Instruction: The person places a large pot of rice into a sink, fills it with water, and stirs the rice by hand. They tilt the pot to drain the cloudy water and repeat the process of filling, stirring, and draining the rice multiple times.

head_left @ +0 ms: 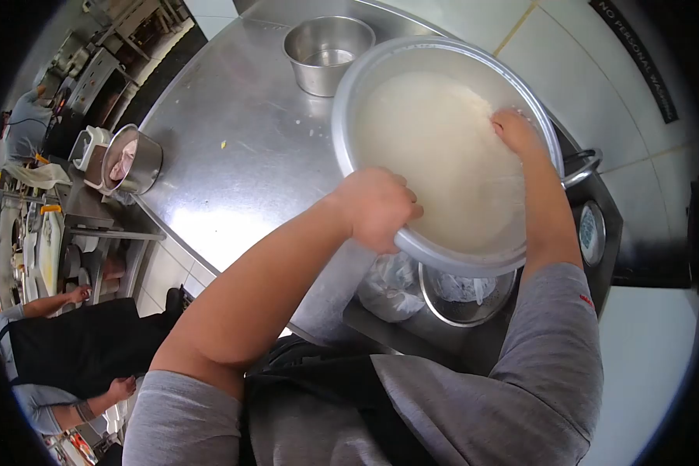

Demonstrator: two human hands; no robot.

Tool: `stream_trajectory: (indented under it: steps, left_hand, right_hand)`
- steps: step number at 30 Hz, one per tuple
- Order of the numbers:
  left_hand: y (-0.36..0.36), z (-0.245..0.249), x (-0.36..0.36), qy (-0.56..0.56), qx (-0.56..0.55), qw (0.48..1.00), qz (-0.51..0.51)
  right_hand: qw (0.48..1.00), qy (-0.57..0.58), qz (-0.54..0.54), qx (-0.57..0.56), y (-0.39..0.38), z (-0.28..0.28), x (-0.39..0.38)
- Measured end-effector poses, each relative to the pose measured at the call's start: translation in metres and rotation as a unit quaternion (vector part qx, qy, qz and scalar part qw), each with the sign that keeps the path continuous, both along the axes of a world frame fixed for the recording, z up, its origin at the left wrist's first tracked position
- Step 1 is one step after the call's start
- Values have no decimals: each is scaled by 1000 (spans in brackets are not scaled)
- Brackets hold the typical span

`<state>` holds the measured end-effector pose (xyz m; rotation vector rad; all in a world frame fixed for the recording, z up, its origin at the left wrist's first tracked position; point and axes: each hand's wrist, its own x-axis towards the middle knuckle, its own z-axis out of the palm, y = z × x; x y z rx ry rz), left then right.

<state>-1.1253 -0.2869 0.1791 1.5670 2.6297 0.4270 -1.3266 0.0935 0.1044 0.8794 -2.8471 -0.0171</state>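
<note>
A large round metal basin holds a pale, cloudy mass that fills much of it. My left hand is closed over the basin's near-left rim, fingers curled to the inside. Inside the basin, near its right wall, my right hand is closed at the edge of the pale contents; its fingertips are partly hidden, and what they hold cannot be made out.
An empty steel pot stands on the steel table beside the basin. Another pot with pinkish contents sits at the table's left corner. Below the basin are a plastic bag and a bowl. A co-worker stands lower left.
</note>
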Motion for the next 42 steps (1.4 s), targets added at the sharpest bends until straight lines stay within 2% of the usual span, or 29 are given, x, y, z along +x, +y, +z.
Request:
stream_trajectory:
  steps: [2, 4, 5, 7, 9, 10, 11, 12, 13, 15, 18, 19, 20, 22, 24, 25, 26, 27, 29, 31, 32, 34, 36, 37, 38, 39, 42]
  left_hand:
    - [1, 0, 1, 0, -7, 1000, 1]
    - [1, 0, 2, 1, -14, 1000, 3]
    - [1, 1, 2, -2, -18, 1000, 9]
    - [1, 3, 4, -1, -16, 1000, 8]
    - [0, 3, 4, -9, -26, 999, 17]
    - [-1, 2, 4, -6, -19, 1000, 15]
    - [-1, 1, 4, -9, -23, 1000, 15]
    - [-1, 1, 4, -12, -29, 999, 15]
    - [-1, 1, 4, -10, -25, 1000, 14]
    - [-1, 2, 5, -10, -34, 999, 19]
    - [-1, 4, 4, -25, -32, 999, 15]
    - [-2, 2, 3, -26, -33, 999, 18]
    - [-2, -1, 3, -16, -22, 1000, 16]
    - [-2, -4, 2, -10, -14, 1000, 16]
    - [-3, -1, 2, -11, -24, 1000, 2]
    - [-3, 0, 1, -14, -28, 1000, 7]
    - [-3, 2, 1, -15, -25, 1000, 4]
    - [-4, 2, 1, -16, -23, 1000, 2]
    - [-4, 4, 1, -17, -22, 1000, 5]
    - [-5, 2, 0, -18, -25, 1000, 1]
    - [-5, 1, 1, -15, -20, 1000, -1]
    - [-4, 1, -1, -13, -13, 1000, -9]
    - [-5, 2, -1, -8, -3, 1000, -14]
    - [-5, 2, -1, -8, 0, 1000, -18]
    - [-4, 1, 0, -10, -4, 1000, -16]
    - [-5, 2, -1, -11, -8, 1000, -12]
    - [-4, 3, 0, -10, -7, 1000, -11]
  right_hand:
    - [1000, 3, -17, 24, 13, -5, 20]
    - [989, -34, -118, 76, 25, -17, 36]
    - [988, -31, -125, 81, 26, -16, 46]
    - [958, -150, -207, 134, 20, -13, 71]
    - [954, -146, -212, 153, 12, -19, 106]
    - [946, -145, -213, 199, 9, -31, 122]
    - [935, -144, -212, 244, 4, -38, 136]
    - [887, -208, -104, 398, -23, -23, 148]
    - [803, -266, 7, 534, -56, -7, 158]
    - [851, -302, -5, 430, -80, -34, 171]
    - [853, -329, 30, 404, -159, 27, 191]
    - [887, -403, -92, 204, -175, 58, 192]
    - [866, -456, -207, -8, -184, 71, 192]
    - [833, -497, -200, -138, -173, 70, 155]
    - [907, -373, -170, -97, -131, 32, 88]
    - [968, -212, -131, -38, -106, 17, 54]
    - [988, -81, -131, -6, -86, 7, 26]
    - [988, -62, -142, 27, -72, 13, 3]
    - [982, -21, -180, -42, -42, 17, -32]
    - [981, 5, -183, -65, -3, 15, -43]
    - [980, 2, -185, -69, 4, 13, -36]
    - [951, -83, -282, -92, 18, 11, -8]
    - [931, -125, -330, 90, 28, -11, 8]
    - [898, -235, -202, 311, 54, -42, 6]
    - [795, -330, -57, 506, 79, -63, 4]
    - [794, -330, -61, 507, 68, -56, 19]
    - [879, -333, -156, 303, -1, -59, 107]
